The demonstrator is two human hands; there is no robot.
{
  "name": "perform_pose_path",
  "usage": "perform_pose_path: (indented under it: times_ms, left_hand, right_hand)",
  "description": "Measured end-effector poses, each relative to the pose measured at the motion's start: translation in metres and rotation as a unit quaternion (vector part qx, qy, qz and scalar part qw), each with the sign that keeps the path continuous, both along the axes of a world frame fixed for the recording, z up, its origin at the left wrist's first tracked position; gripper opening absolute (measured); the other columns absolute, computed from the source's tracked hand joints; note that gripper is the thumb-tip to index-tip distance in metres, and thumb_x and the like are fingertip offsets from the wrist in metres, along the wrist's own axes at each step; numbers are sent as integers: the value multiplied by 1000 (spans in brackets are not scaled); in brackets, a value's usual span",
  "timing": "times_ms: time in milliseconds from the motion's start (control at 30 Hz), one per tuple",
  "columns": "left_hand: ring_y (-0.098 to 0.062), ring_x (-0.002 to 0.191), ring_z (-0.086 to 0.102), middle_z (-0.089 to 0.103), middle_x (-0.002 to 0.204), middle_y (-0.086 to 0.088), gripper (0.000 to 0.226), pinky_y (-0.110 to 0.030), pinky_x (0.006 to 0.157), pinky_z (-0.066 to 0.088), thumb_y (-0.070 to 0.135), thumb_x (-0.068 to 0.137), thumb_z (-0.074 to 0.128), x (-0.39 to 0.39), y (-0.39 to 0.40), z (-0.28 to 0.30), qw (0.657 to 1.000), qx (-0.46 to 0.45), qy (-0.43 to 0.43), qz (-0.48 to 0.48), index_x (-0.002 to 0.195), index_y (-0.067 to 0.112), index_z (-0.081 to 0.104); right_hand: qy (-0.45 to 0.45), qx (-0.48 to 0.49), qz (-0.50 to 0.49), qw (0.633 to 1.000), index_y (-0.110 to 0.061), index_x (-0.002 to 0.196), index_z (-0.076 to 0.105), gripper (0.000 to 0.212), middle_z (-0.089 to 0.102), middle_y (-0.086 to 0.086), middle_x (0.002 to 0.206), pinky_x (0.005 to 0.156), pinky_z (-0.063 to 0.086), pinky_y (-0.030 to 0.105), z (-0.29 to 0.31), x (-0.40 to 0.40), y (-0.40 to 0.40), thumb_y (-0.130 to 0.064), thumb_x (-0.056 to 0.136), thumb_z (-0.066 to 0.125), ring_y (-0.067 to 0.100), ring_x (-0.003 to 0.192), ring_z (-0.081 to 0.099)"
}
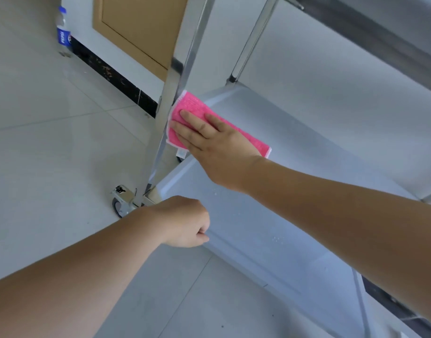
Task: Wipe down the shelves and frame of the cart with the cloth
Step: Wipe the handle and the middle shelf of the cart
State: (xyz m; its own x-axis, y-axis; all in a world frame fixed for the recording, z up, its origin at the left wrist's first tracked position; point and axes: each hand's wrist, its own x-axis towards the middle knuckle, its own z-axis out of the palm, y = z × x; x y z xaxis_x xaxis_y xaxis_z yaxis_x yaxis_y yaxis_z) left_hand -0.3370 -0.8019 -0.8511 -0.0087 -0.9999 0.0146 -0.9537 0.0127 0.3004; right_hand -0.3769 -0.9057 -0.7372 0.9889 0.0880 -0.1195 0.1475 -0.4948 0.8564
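steel shelf point(270, 147) (wet) under pink cloth point(192, 106)

Cloth point(197, 111) lies on the shelf point(270, 215), against the upright post point(177, 76); bottle point(63, 30) stands far left on the floor point(38, 142).

Pink cloth point(192, 106) flat on steel cart's point(175, 76) shelf point(295, 147), prob. touching post

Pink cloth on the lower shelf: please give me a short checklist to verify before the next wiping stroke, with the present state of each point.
1. Right hand flat on the pink cloth: ok.
2. Cloth lies on the lower shelf, beside the corner post: ok.
3. Left hand grips the shelf's front edge: ok.
4. Water droplets on the shelf are wiped: not ok.
5. Caster wheel locked: cannot tell.
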Motion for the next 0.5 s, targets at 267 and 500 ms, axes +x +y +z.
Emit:
perform_pose_path:
  times_ms: [267,500]
  left_hand:
    - [-17,45,26,31,49,0,41,-26,46,22,32,85,50,-52,-2,2,999,8,-26,-44,53,14,32]
    - [-16,46,28,32,49,2,41,-27,47,25,37,86,50,-58,-4,11,996,11,-58,-61,54,16,35]
  right_hand:
    - [3,16,-19,1000,-12,147,-4,64,-6,5,158,115,0,45,0,-60,-13,-27,91,24,28,144,-10]
    - [-14,59,-38,997,-14,147,-7,65,-9,2,158,115,-2,43,-2,-101,-24,-26,91,25,27,144,-11]
